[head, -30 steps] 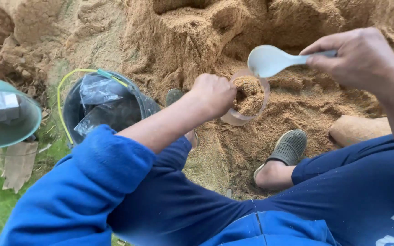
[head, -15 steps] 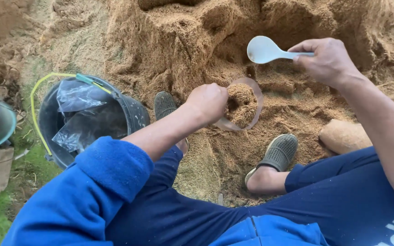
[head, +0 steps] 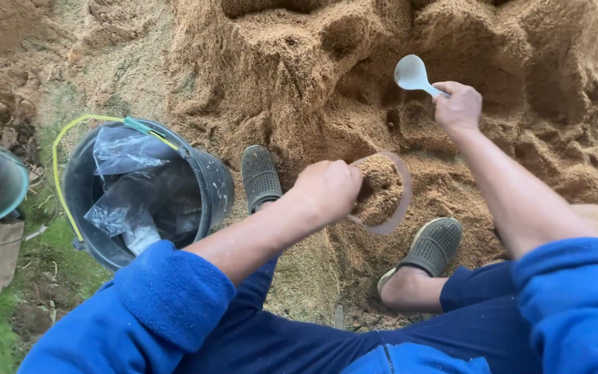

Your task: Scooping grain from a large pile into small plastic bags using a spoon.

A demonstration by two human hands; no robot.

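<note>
Clear bag of sawdust sits gripped at its rim by your left hand. Your right hand grips a white spoon above the sawdust pile.

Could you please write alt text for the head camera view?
The left hand holds a clear bag of sawdust open while the right hand lifts a white spoon over a sawdust heap. A dark bucket stands left.

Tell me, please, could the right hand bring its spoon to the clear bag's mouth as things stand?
Probably yes: the right hand holds the white spoon just above the clear bag, which the left hand holds open, with nothing between them.
</note>
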